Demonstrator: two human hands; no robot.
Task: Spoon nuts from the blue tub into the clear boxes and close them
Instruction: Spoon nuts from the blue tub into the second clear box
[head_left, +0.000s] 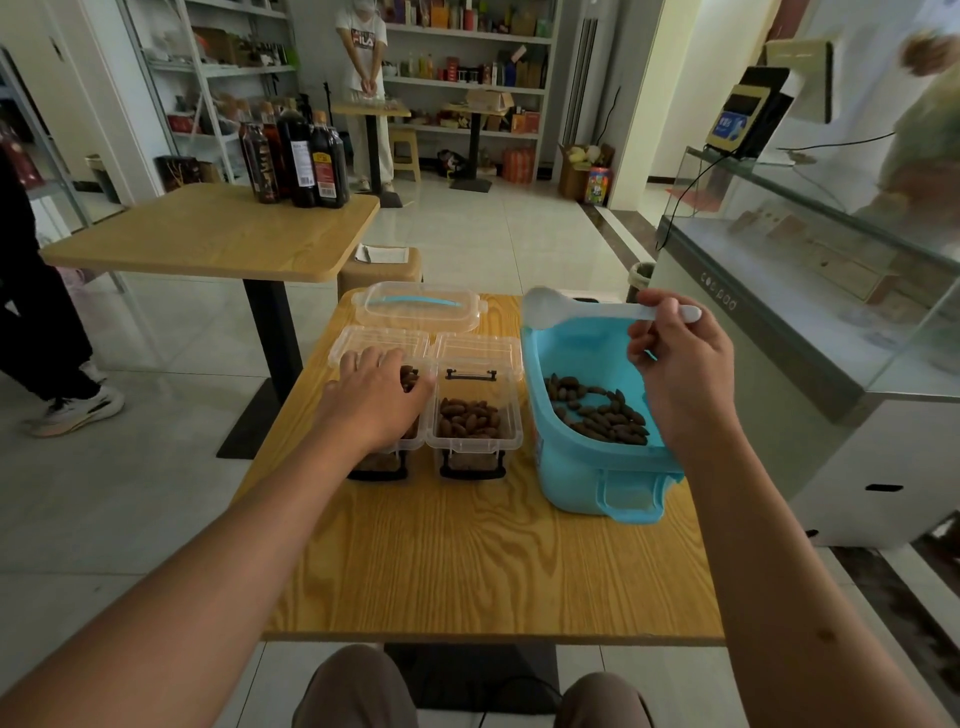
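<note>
A blue tub (566, 467) with brown nuts (602, 413) in it stands at the right of the wooden table (467, 561). Left of it sit two clear boxes, both with lids folded back and nuts inside: the left box (410, 444) and the right box (475, 415). My left hand (374, 400) lies over the left box with its fingers on the rim. My right hand (675, 374) holds a white spoon (550, 309) by the handle above the tub; the bowl of the spoon looks empty.
The tub's clear lid (418, 306) with a blue handle lies at the table's far edge. A second table (208, 234) with dark bottles (296, 156) stands at the back left. A glass counter (810, 291) runs along the right. People stand at the back and left.
</note>
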